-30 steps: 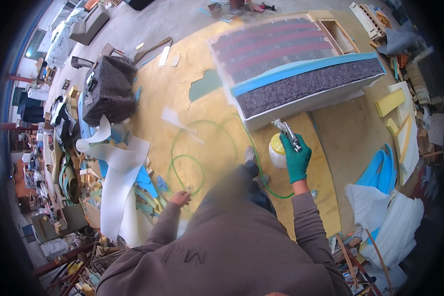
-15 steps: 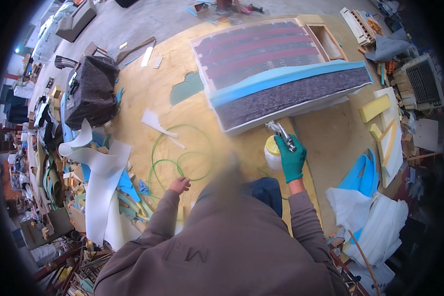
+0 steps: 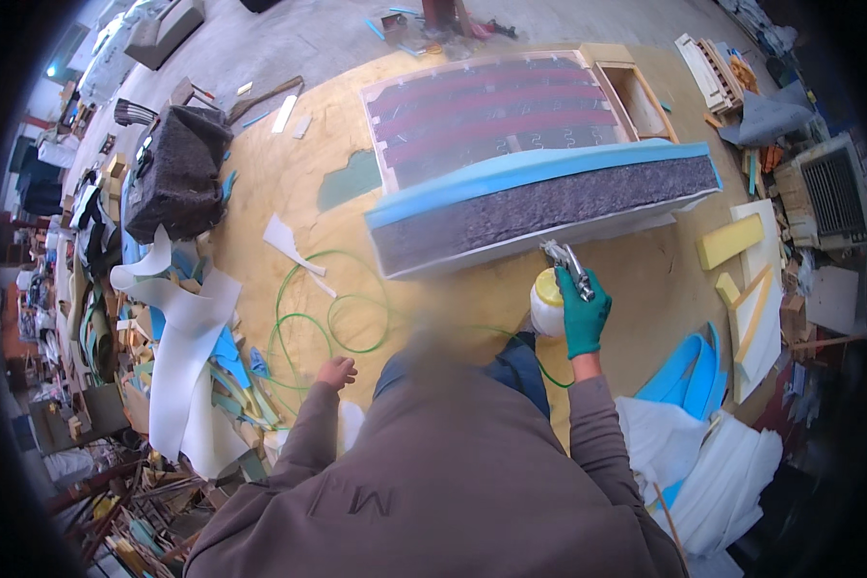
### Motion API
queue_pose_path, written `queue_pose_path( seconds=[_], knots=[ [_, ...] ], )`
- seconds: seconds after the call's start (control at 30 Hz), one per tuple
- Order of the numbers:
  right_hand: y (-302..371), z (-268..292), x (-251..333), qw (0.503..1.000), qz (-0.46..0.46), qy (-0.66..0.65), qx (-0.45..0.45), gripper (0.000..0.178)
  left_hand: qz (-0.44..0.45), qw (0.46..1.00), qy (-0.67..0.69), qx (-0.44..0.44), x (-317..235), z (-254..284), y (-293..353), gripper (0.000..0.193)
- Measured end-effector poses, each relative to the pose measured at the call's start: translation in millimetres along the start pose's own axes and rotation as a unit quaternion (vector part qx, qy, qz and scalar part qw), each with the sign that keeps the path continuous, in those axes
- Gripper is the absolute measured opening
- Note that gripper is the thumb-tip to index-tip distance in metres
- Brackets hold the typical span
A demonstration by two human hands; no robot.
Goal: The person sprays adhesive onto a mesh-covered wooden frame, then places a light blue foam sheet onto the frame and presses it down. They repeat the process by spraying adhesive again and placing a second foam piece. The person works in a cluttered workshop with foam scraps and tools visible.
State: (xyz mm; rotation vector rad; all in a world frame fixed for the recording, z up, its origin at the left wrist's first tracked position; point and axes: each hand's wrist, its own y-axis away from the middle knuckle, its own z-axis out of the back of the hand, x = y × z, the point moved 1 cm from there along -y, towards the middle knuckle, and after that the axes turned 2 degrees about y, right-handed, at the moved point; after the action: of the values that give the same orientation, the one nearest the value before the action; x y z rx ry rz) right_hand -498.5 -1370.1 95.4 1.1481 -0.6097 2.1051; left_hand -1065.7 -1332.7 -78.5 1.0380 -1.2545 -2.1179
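Note:
My right hand (image 3: pixel 588 314), in a green glove, is wrapped around the handle of a metal spray gun (image 3: pixel 570 268) with a white, yellow-topped cup (image 3: pixel 547 303) beside it. The gun's nozzle end is close to the lower front edge of an upholstered frame (image 3: pixel 549 204). Dark grey fabric covers that front side, and a light blue foam strip (image 3: pixel 539 166) runs along its upper edge. My bare left hand (image 3: pixel 337 372) hangs low at my left, fingers loosely bent and slightly apart, with nothing visible in it. A thin green hose (image 3: pixel 364 349) lies looped near it.
A dark fabric-covered block (image 3: pixel 176 173) stands at left, above white sheet scraps (image 3: pixel 178 356) and heaped offcuts. At right are yellow foam pieces (image 3: pixel 730 241), blue foam strips (image 3: pixel 689 371) and white wadding (image 3: pixel 718 472). A tan sheet (image 3: pixel 260 202) covers the floor.
The view has shifted and turned slightly, so the upholstered frame sits lower and further left. My right hand with the spray gun appears slightly further right; both hands keep much the same pose.

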Motion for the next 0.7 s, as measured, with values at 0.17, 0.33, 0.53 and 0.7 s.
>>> queue_pose_path(
  seconds=[0.17,0.33,0.53,0.7],
  knots=[
    [-63,50,-45,1.000,-0.004,-0.012,0.000,0.022,0.026,0.999,0.022,-0.004,-27,-83,37,0.043],
    [-128,103,-91,0.999,-0.010,-0.034,-0.017,0.024,0.033,0.997,0.062,0.008,-58,-159,80,0.044],
    [-191,157,-137,0.999,-0.019,-0.011,-0.034,0.028,0.060,0.996,0.060,0.000,-60,-212,114,0.042],
    [-226,190,-162,0.997,-0.040,-0.032,-0.065,0.032,0.069,0.996,0.065,-0.003,-66,-225,119,0.047]
  ],
)
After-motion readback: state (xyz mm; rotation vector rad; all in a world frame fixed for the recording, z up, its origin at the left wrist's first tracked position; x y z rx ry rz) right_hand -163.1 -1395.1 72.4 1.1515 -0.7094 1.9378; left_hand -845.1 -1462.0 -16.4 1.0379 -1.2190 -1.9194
